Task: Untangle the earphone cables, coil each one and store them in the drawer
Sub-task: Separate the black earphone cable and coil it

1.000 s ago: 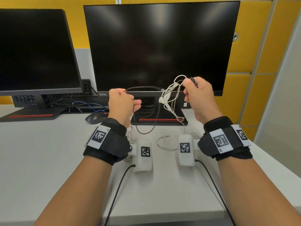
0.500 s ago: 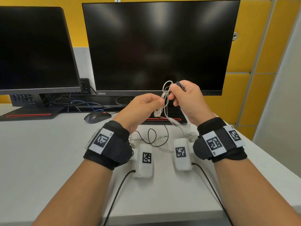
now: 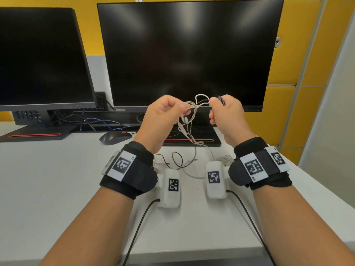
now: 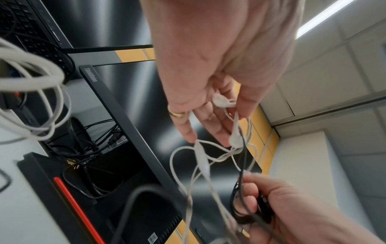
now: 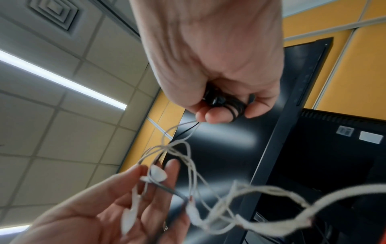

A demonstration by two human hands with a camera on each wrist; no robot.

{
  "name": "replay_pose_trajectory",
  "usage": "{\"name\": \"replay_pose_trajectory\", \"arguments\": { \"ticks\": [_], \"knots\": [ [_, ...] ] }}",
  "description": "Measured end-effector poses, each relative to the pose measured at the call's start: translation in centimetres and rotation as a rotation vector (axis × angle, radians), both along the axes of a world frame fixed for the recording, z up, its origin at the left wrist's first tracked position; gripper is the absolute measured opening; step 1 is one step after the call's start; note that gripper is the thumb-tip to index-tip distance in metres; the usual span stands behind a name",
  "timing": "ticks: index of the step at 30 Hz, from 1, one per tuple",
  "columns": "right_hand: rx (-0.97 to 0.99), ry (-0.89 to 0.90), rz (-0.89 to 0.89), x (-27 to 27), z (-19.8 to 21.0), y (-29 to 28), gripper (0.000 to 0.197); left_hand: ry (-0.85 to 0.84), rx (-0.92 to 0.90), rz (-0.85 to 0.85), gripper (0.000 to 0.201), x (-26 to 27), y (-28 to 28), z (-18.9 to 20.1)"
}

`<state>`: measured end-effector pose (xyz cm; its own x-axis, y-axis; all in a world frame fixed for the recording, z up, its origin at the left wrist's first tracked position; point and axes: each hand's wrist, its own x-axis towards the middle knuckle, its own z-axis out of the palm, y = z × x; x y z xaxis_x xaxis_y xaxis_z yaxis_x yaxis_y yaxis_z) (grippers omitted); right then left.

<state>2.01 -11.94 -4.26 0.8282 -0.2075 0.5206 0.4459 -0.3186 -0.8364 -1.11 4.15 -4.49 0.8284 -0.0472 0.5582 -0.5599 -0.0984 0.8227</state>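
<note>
A white earphone cable (image 3: 193,112) hangs in a tangle between my two raised hands, in front of the monitor. My left hand (image 3: 180,108) pinches its white earbud (image 4: 223,102) between thumb and fingers. My right hand (image 3: 213,102) grips a coiled black earphone cable (image 5: 228,103) and also nips a white loop. The white strands trail down to the desk (image 3: 57,189), where a loose black cable (image 3: 177,160) and more white cable (image 3: 194,174) lie. No drawer is in view.
Two dark monitors (image 3: 188,54) stand at the back, with a black mouse (image 3: 115,137) by the base (image 3: 192,140) of the nearer one. Desk wiring (image 3: 96,123) runs behind. The desk's edge falls away at the right, beside yellow cabinets (image 3: 307,73).
My left hand let go of the stretched black cable, came across to the white tangle and took hold. The hands have since drawn slightly apart, spreading the white strands.
</note>
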Motion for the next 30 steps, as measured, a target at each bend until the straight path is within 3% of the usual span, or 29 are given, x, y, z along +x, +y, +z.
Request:
{"name": "replay_pose_trajectory", "arguments": {
  "ticks": [4, 8, 10, 19, 22, 25, 28, 30],
  "knots": [
    [0.177, 0.021, -0.036, 0.1, 0.2, -0.9, 0.017, 0.044, -0.098, -0.047, 0.013, 0.1, 0.4, 0.2],
    [0.265, 0.001, -0.032, 0.1, 0.3, -0.7, 0.017, 0.190, 0.172, 0.046, 0.018, 0.4, 0.5, -0.1],
    [0.243, 0.001, -0.020, 0.1, 0.3, -0.4, 0.019, 0.242, 0.224, 0.086, 0.021, 0.6, 0.2, -0.2],
    [0.058, 0.208, 0.329, -1.5, 0.2, 2.2, 0.024, 0.194, 0.149, 0.032, 0.037, 0.3, -0.4, -0.4],
    [0.142, 0.254, 0.420, -2.0, 0.3, 2.3, 0.027, 0.174, 0.029, 0.042, 0.018, 0.3, -0.3, -0.3],
    [0.386, 0.233, 0.548, -2.2, 0.6, 1.8, 0.029, 0.214, -0.076, -0.001, 0.013, 0.3, -0.1, -0.2],
    [0.550, 0.135, 0.620, -2.3, 0.9, 1.5, 0.024, 0.293, 0.072, 0.029, 0.016, 0.2, -0.1, -0.4],
    [0.502, 0.074, 0.570, -2.2, 0.9, 1.5, 0.020, 0.319, 0.233, 0.007, 0.014, 0.0, -0.1, -0.3]
  ]
}}
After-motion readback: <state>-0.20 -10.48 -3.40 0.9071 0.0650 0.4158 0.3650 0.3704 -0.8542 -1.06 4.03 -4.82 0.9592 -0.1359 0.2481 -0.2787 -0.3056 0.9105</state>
